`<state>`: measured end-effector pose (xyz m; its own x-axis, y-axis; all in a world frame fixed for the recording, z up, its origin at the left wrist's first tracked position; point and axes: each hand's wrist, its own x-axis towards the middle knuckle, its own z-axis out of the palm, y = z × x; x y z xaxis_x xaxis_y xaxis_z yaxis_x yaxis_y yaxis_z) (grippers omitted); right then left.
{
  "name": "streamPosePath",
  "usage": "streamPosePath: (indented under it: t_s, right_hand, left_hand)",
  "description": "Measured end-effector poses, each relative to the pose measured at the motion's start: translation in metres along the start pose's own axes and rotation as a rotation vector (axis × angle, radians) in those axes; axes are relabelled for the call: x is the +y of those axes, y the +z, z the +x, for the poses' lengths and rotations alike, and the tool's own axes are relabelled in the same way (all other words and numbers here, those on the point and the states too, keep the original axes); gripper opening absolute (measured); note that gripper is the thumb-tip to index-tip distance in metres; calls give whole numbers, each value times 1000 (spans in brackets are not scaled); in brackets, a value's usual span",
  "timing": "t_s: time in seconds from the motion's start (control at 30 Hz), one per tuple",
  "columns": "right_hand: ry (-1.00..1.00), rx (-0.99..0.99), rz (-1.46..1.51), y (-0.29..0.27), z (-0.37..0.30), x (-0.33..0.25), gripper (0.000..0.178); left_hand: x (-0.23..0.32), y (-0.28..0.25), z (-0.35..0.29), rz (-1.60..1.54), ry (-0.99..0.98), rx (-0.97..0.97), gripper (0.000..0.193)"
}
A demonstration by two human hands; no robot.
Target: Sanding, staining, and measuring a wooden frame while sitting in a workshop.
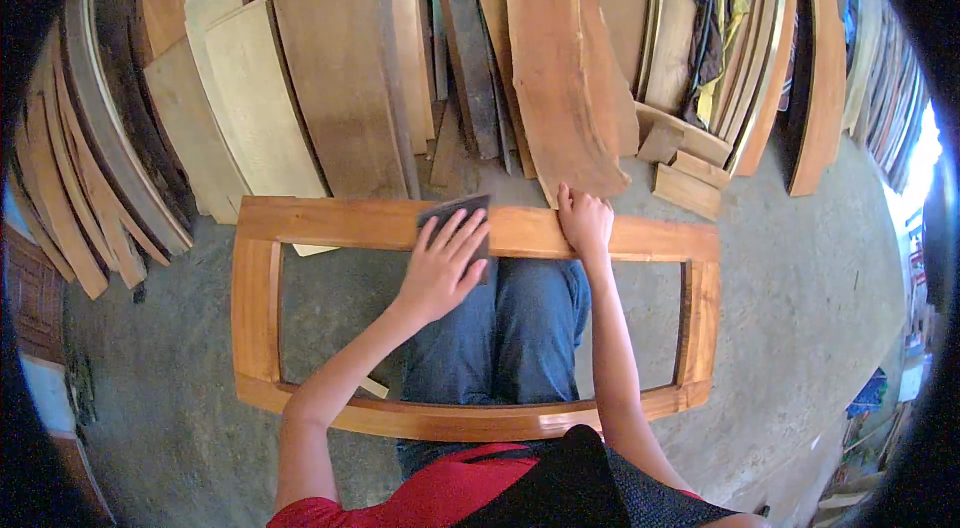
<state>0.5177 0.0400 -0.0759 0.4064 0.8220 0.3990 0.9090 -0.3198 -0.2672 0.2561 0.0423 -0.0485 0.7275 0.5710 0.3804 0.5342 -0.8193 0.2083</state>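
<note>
Step in hand: apparently rubbing the far rail of the orange-brown, rectangular wooden frame [345,220] with a dark grey, thin abrasive-looking sheet [478,250].
Left hand [440,263]: fingers extended, laid flat over the sheet, pressing it on the rail left of centre.
Right hand [587,225]: curled round the same rail, apart from the left.
Frame position: beneath both hands, across the blue-jeaned legs [535,328]; its exact support is unclear.
Next stroke's need: even palm pressure, firm bracing.
</note>
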Motion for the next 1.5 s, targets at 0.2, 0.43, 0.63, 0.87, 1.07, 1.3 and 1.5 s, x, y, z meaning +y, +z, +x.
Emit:
streamPosePath:
  t_s: [0.2, 0.43, 0.63, 0.87, 1.07, 1.3, 1.5]
  right_hand:
    - [19, 1, 38, -4, 1, -2, 47]
    - [19, -52, 0, -4, 4, 0, 47]
    - [0, 34, 17, 0, 1, 6, 48]
    - [9, -2, 8, -2, 3, -1, 46]
    - [-13, 21, 25, 3, 0, 3, 47]
    - [37, -50, 50, -6, 2, 0, 47]
    - [0, -28, -4, -5, 3, 0, 46]
  left_hand:
    - [-57, -41, -50, 115, -302, 37, 45]
    - [-97, -53, -63, 341, -545, 138, 43]
    - [-38, -10, -6, 241, -255, 96, 45]
    - [40, 39, 46, -55, 109, 94, 47]
    - [29, 30, 39, -73, 92, 68, 47]
    - [-67, -34, -24, 129, -295, 133, 42]
    - [-150, -84, -120, 382, -628, 209, 46]
